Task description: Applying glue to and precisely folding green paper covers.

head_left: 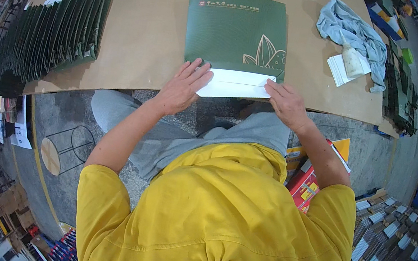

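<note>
On the table (141, 41) lies a white-edged green bag (225, 34)

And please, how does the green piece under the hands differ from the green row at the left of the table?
The green piece lies flat and single; the green row holds many pieces packed side by side. The left hand and right hand touch the green piece, while neither touches the green row. Both are green and on the brown table.
</note>
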Demonstrator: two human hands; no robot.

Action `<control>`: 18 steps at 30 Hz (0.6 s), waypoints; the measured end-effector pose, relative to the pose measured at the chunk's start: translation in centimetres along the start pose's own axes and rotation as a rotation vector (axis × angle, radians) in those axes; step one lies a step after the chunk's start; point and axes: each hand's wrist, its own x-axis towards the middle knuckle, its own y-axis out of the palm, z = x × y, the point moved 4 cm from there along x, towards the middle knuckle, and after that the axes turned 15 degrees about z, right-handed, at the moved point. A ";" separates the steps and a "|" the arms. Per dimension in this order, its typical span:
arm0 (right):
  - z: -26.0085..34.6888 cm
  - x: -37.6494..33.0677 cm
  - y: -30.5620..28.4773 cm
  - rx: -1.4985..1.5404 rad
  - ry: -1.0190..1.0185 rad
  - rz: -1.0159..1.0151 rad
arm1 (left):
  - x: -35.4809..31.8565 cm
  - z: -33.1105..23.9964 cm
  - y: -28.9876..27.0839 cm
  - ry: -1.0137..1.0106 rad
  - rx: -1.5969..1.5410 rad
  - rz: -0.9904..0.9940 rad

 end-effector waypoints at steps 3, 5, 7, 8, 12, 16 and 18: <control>-0.8 0.9 -0.8 0.135 0.037 0.055 | 0.0 0.3 0.0 0.020 -0.052 -0.016; -1.3 1.3 -0.8 0.212 0.062 0.084 | 0.2 0.7 -0.1 0.012 -0.068 0.032; -1.7 1.5 -0.7 0.225 0.089 0.083 | 0.5 1.0 0.0 0.024 -0.184 -0.011; -1.5 1.6 -0.7 0.228 0.083 0.081 | 0.3 1.4 0.0 0.032 -0.296 -0.052; -1.0 1.4 -0.9 0.213 0.116 0.100 | -0.5 2.2 0.3 0.084 -0.404 -0.205; -0.8 1.5 -1.2 0.221 0.123 0.103 | -0.7 2.5 0.5 0.092 -0.387 -0.284; -1.3 1.6 -1.1 0.238 0.117 0.100 | -0.5 2.5 0.2 0.094 -0.424 -0.303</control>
